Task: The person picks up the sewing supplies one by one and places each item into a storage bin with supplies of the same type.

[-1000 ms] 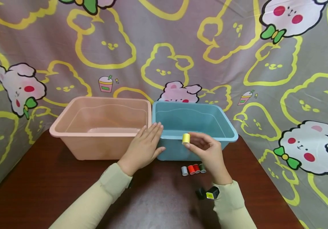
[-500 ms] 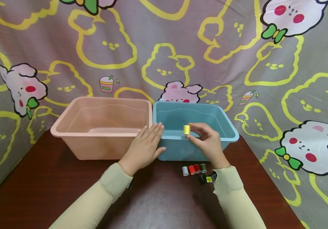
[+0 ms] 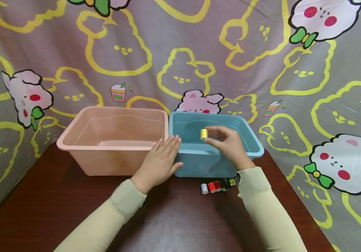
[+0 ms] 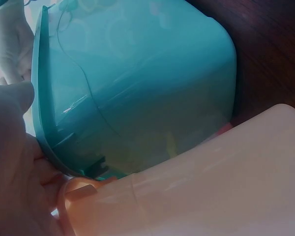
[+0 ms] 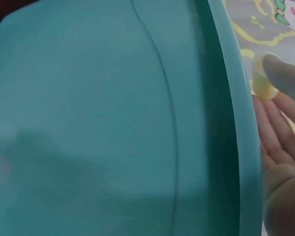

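Observation:
My right hand (image 3: 229,142) pinches a yellow thread spool (image 3: 204,133) between thumb and fingertips, above the opening of the blue bin (image 3: 212,164). In the right wrist view the same spool (image 5: 264,78) shows past the bin's rim. With straight fingers, my left hand (image 3: 159,163) rests over the adjoining rims of the blue bin and the pink bin (image 3: 104,162). The left wrist view shows the left hand (image 4: 14,157) at both rims. Below the blue bin lie a white spool (image 3: 204,189), an orange-red spool (image 3: 211,187) and a dark red spool (image 3: 218,186).
A dark green spool (image 3: 225,187) is partly hidden behind the black wrist camera (image 3: 233,181). Both bins stand side by side on the dark wooden table (image 3: 174,220). A patterned curtain (image 3: 180,42) hangs close behind and beside them.
My right hand has moved up and forward with the yellow spool, from the blue bin's front rim to above its opening. The left hand has stayed in place.

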A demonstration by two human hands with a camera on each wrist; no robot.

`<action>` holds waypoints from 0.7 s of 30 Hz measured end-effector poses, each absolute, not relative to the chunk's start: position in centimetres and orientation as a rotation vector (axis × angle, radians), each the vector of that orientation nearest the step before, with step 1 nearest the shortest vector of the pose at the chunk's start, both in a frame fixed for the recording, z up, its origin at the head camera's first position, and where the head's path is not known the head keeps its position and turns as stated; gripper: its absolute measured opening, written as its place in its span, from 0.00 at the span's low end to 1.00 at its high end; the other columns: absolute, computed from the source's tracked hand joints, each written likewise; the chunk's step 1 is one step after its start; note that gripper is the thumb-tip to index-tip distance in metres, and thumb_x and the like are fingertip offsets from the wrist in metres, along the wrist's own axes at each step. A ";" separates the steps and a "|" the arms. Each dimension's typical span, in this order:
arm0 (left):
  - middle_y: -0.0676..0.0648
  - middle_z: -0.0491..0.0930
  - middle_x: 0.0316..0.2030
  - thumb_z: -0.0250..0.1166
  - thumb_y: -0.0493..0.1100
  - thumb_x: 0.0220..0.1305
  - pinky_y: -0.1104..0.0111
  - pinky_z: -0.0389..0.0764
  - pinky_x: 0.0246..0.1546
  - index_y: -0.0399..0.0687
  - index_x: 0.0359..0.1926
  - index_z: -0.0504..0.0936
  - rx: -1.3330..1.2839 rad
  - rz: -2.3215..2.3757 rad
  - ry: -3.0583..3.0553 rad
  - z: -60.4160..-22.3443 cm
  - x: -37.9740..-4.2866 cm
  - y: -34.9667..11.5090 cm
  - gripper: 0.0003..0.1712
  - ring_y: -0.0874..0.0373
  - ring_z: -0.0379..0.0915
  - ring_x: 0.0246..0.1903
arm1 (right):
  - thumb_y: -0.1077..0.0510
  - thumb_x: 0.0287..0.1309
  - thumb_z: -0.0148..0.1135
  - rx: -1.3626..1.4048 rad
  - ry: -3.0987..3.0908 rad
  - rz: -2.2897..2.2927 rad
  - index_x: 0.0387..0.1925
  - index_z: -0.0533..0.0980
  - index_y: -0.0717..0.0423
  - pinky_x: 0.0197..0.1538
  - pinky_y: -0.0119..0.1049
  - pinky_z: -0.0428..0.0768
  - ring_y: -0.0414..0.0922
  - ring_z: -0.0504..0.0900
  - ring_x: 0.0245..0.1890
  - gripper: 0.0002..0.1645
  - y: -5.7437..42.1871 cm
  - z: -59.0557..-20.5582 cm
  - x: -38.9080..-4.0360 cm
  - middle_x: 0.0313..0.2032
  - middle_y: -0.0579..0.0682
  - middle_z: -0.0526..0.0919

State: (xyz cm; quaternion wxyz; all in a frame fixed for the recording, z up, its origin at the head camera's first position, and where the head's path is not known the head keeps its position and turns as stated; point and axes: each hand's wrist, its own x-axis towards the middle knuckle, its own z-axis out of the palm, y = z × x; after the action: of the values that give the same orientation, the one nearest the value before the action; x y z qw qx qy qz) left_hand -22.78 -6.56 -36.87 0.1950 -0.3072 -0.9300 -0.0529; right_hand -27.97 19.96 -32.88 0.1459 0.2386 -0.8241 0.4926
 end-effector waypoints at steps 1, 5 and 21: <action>0.40 0.54 0.77 0.54 0.60 0.76 0.51 0.48 0.77 0.37 0.78 0.54 -0.860 -0.148 -2.609 -36.9 -22.8 -6.6 0.44 0.47 0.46 0.78 | 0.53 0.57 0.76 0.682 -2.410 1.420 0.54 0.83 0.55 0.54 0.37 0.83 0.45 0.87 0.49 0.24 20.0 -32.6 -28.3 0.50 0.51 0.87; 0.40 0.54 0.78 0.53 0.61 0.76 0.50 0.49 0.77 0.38 0.79 0.54 -0.850 -0.141 -2.621 -36.8 -22.8 -6.7 0.44 0.47 0.45 0.78 | 0.50 0.57 0.76 0.647 -2.561 1.445 0.54 0.83 0.52 0.51 0.41 0.85 0.45 0.87 0.49 0.24 19.9 -31.8 -29.7 0.49 0.50 0.87; 0.41 0.54 0.78 0.53 0.62 0.76 0.51 0.48 0.77 0.38 0.79 0.53 -0.856 -0.134 -2.615 -36.8 -22.8 -6.6 0.45 0.47 0.46 0.78 | 0.55 0.58 0.76 0.686 -2.960 1.188 0.53 0.83 0.57 0.56 0.48 0.82 0.48 0.86 0.48 0.22 19.1 -32.6 -33.2 0.46 0.51 0.88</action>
State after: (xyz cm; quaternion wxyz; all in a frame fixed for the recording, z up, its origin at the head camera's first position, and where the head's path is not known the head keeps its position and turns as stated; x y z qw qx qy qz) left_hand -22.77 -6.63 -36.80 0.1923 -0.3049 -0.9316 -0.0476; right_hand -33.19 19.06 -32.63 -0.0601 0.2098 -0.9057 0.3635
